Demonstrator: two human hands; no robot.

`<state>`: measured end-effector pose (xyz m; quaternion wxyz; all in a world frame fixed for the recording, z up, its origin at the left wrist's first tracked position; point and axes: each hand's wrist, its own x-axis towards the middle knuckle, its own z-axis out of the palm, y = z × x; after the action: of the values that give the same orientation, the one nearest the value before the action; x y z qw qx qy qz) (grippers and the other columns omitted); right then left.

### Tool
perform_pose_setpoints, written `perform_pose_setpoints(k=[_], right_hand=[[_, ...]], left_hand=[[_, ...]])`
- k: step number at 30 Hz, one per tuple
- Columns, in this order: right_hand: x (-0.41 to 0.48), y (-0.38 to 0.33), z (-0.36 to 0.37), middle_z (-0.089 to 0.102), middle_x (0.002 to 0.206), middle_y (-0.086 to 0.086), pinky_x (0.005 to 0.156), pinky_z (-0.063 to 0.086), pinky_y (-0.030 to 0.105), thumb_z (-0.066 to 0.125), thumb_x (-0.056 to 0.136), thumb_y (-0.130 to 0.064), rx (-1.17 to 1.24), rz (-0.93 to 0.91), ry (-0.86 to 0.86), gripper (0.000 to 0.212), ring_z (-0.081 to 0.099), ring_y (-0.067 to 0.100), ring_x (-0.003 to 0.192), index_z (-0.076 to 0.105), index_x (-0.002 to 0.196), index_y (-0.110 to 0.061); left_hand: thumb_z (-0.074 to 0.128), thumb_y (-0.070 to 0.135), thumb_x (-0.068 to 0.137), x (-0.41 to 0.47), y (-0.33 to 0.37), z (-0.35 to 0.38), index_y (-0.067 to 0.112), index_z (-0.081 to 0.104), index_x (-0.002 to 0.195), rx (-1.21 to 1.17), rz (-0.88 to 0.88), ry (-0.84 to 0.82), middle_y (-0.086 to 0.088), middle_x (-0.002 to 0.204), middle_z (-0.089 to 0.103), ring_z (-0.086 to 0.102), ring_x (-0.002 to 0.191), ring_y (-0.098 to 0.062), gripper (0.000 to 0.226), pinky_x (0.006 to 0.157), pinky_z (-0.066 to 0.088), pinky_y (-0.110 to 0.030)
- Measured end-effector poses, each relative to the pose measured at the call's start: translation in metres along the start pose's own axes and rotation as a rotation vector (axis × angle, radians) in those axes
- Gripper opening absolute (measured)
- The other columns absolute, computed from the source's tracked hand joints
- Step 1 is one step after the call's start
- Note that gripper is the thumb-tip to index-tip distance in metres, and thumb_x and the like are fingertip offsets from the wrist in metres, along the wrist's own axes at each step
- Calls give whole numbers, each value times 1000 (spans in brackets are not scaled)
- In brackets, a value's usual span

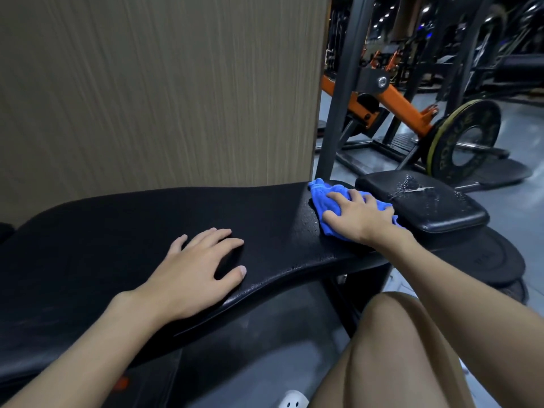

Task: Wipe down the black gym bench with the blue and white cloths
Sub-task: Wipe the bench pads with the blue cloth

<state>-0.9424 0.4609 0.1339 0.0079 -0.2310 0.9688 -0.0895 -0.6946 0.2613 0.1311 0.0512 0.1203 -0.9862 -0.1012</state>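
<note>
The black gym bench (117,231) runs across the view from lower left to mid right. My left hand (194,269) lies flat on its long pad, fingers spread, holding nothing. My right hand (359,216) presses a crumpled blue cloth (322,198) onto the right end of that pad, where small droplets show. Just right of it sits the smaller black seat pad (424,201), wet with droplets and a streak. No white cloth is in view.
A wood-grain panel (162,83) rises directly behind the bench. A dark steel upright (338,98) stands at the bench's far right end. Beyond it are an orange-framed machine (394,104) and a weight plate (465,139). My bent knee (412,348) is at the lower right.
</note>
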Motion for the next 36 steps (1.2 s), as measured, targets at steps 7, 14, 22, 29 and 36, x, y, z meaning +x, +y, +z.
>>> perform_pose_setpoints(k=[7, 14, 22, 29, 36], right_hand=[[-25, -47, 6, 21, 159, 2, 109, 14, 66, 31, 87, -56, -20, 2, -19, 59, 14, 36, 146, 27, 146, -47], [-46, -118, 18, 19, 160, 2, 109, 14, 68, 29, 88, -56, -39, -66, -32, 60, 13, 36, 146, 26, 146, -45], [-63, -215, 34, 17, 161, 4, 108, 13, 69, 30, 88, -56, -53, -223, -55, 61, 13, 38, 145, 25, 147, -44], [-83, -290, 45, 10, 163, 7, 108, 7, 72, 30, 89, -56, -45, -371, -94, 62, 6, 40, 146, 25, 148, -42], [-111, -355, 56, 8, 164, 8, 107, 6, 73, 29, 88, -59, -38, -483, -122, 64, 6, 42, 146, 25, 148, -40]], left_hand=[[12, 76, 74, -35, -44, -12, 45, 32, 143, 25, -1, 12, 22, 157, 20, 8, 146, 1, 78, 121, 8, -41], [12, 76, 74, -78, -97, -30, 44, 34, 143, 45, -78, 22, 20, 156, 23, 12, 145, -1, 79, 120, 11, -42], [12, 76, 75, -125, -147, -42, 44, 35, 143, 62, -170, 55, 20, 155, 24, 14, 145, -1, 79, 119, 12, -41], [12, 76, 75, -162, -168, -50, 44, 35, 143, 95, -266, 76, 20, 154, 26, 17, 143, -2, 79, 118, 16, -45], [14, 78, 74, -194, -183, -53, 41, 38, 141, 129, -367, 132, 16, 153, 31, 20, 143, -4, 81, 117, 13, -48]])
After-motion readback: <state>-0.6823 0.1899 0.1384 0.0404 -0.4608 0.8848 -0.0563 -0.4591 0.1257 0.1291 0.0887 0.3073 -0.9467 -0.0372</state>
